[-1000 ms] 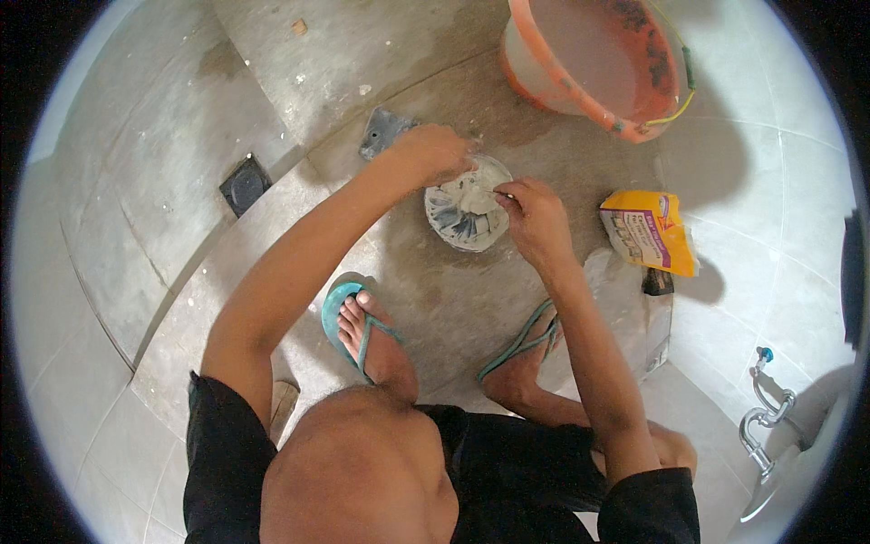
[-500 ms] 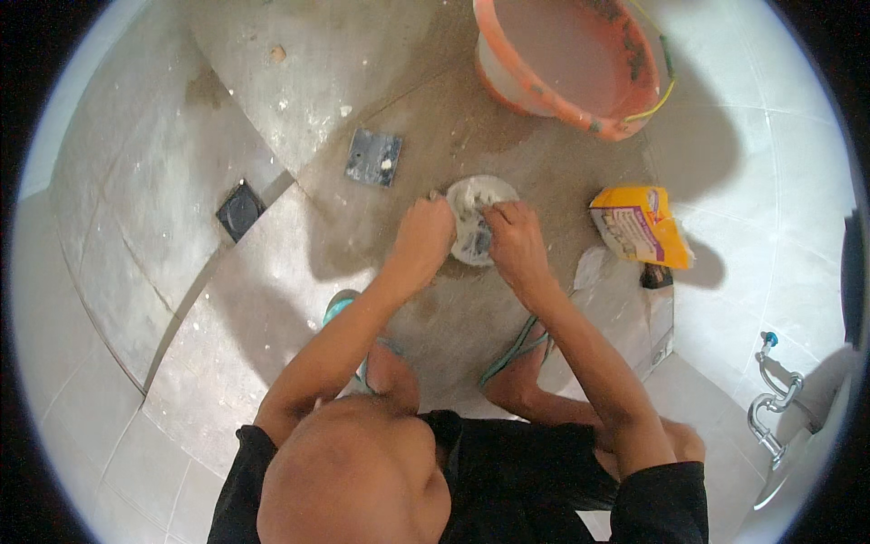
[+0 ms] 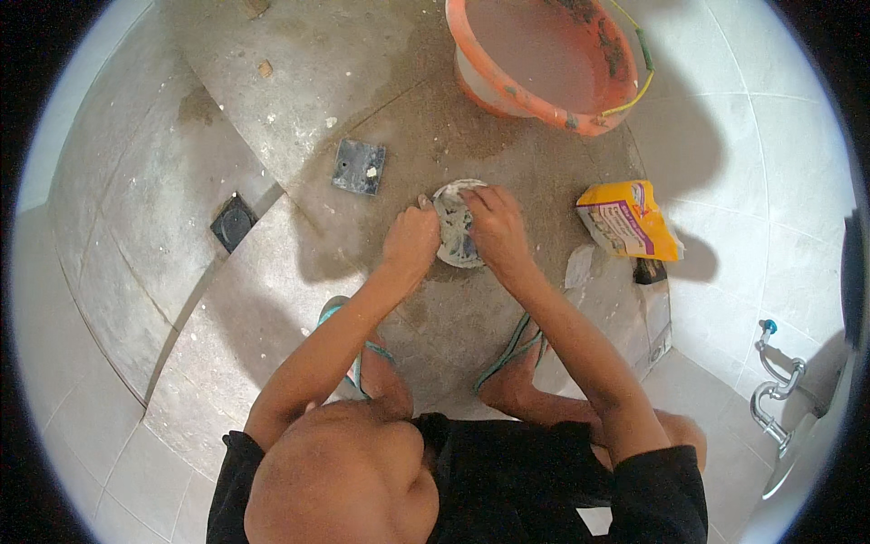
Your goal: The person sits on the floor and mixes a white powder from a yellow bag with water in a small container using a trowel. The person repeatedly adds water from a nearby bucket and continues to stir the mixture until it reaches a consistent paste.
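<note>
Round white grille-like disc (image 3: 456,238) (smeared grey), flat on the wet concrete floor, partly covered.

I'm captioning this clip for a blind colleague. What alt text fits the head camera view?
Seen from above, a squatting person presses the left hand and right hand onto a round white slotted drain cover on a wet, gritty concrete floor. An orange bucket of cloudy water stands beyond it, a yellow bag lies to the right, and a square grey plate to the left.

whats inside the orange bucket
The orange bucket holds murky, pinkish-grey water nearly to the rim, with grime on its inner wall. The water is too cloudy to show the bottom or anything sunk in it.
</note>
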Tool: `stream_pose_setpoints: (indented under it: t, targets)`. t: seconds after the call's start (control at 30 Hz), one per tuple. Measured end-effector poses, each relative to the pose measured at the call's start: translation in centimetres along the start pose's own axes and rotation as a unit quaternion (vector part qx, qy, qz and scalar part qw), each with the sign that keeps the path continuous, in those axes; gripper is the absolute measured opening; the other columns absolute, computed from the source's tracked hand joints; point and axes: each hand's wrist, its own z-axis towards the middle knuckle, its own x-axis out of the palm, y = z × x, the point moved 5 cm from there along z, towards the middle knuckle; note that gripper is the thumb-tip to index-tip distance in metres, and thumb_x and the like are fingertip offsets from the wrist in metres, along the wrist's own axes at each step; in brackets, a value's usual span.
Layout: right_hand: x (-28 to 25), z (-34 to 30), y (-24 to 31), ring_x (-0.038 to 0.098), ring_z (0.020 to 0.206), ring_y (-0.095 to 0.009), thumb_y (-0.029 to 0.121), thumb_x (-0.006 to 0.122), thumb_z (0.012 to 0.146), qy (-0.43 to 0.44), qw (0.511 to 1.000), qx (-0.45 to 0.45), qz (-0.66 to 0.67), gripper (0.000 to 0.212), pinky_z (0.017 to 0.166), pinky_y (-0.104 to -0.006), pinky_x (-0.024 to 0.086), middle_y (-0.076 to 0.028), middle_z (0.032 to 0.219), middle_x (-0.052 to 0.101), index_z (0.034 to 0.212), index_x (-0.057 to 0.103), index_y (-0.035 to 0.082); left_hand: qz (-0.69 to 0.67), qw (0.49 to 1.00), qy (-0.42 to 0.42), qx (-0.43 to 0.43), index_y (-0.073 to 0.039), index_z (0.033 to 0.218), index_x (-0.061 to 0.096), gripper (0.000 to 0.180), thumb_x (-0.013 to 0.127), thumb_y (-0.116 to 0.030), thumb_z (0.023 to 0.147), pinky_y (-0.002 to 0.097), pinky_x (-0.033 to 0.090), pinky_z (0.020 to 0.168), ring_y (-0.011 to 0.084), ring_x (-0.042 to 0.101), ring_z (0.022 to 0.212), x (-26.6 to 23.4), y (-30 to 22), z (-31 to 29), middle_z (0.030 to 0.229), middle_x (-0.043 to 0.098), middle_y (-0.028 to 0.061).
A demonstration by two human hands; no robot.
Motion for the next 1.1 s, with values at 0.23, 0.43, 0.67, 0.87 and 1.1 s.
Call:
stream_pose_setpoints:
  t: [0.23, 0.43, 0.67, 0.87, 1.1]
  targets:
    - [0.8, 0.1, -0.6, 0.058, 0.098, -0.032, -0.005, 0.059, 0.068, 0.077, 0.997, 0.0, -0.001, 0.032, 0.085, -0.0397, 0.049, -0.015, 0.097, 0.062, 0.099, 0.063, -0.003, -0.012, 1.0, 0.018, -0.004, 0.011, 0.105, 0.059, 0.028, 0.054, -0.01, 0.086, 0.0475, 0.055, 0.066, 0.043, 0.066, 0.078, -0.2, 0.3, 0.3, 0.081, 0.065, 0.0289]
    - [1.1, 0.4, 0.0, 0.056, 0.099, -0.035, -0.001, 0.058, 0.069, 0.124, 0.99, -0.06, 0.021, 0.029, 0.09, -0.0436, 0.047, -0.016, 0.101, 0.061, 0.098, 0.064, -0.001, -0.021, 0.998, 0.051, 0.02, 0.01, 0.1, 0.06, 0.023, 0.052, -0.005, 0.085, 0.0481, 0.055, 0.068, 0.0438, 0.066, 0.08, -0.1, 0.1, 0.2, 0.085, 0.064, 0.0307]
    - [0.3, 0.8, 0.4, 0.057, 0.097, -0.032, 0.005, 0.057, 0.072, 0.021, 0.999, -0.026, 0.023, 0.023, 0.085, -0.0407, 0.048, -0.016, 0.095, 0.06, 0.093, 0.063, -0.002, -0.041, 0.993, 0.038, 0.106, 0.008, 0.092, 0.06, 0.017, 0.058, -0.004, 0.08, 0.0488, 0.052, 0.072, 0.0445, 0.063, 0.083, -1.2, 0.5, 0.1, 0.083, 0.063, 0.0287]
    - [1.1, -1.1, 1.6, 0.058, 0.096, -0.031, 0.007, 0.058, 0.073, 0.09, 0.992, -0.075, 0.037, 0.021, 0.085, -0.0394, 0.049, -0.015, 0.097, 0.061, 0.091, 0.063, -0.002, -0.041, 0.984, -0.001, 0.172, 0.007, 0.083, 0.06, 0.014, 0.064, -0.005, 0.076, 0.0494, 0.05, 0.075, 0.0467, 0.06, 0.086, -2.2, 0.7, 0.4, 0.086, 0.062, 0.0289]
    - [1.7, -2.9, 3.5, 0.058, 0.094, -0.029, 0.009, 0.061, 0.069, 0.065, 0.98, -0.181, 0.045, 0.025, 0.083, -0.0374, 0.05, -0.012, 0.095, 0.06, 0.091, 0.063, -0.001, -0.026, 0.985, 0.105, 0.135, 0.006, 0.087, 0.064, 0.017, 0.063, -0.01, 0.08, 0.0474, 0.051, 0.07, 0.0442, 0.064, 0.078, -1.6, 1.4, 2.6, 0.08, 0.064, 0.029]
